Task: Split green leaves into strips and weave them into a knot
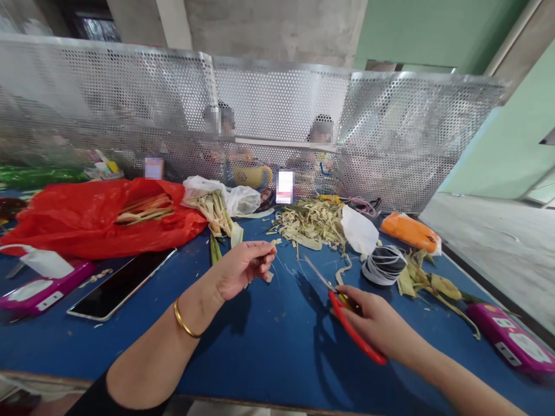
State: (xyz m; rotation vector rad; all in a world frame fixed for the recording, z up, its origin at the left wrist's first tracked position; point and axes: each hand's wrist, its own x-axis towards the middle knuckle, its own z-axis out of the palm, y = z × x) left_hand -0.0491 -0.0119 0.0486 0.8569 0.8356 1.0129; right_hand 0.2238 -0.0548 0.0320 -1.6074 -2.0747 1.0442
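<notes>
My left hand hovers over the blue table, fingers pinched on a small pale strip of leaf. A gold bangle sits on that wrist. My right hand grips red-handled scissors, their blades pointing up and left toward a pile of pale leaf strips. A spool of thin wire stands just beyond the right hand. Green stalks lie above the left hand.
A red plastic bag with leaf stalks lies at the left, a white bag beside it. A dark phone and magenta cases lie near the edges. An orange packet sits right. Perforated metal screen behind, people beyond.
</notes>
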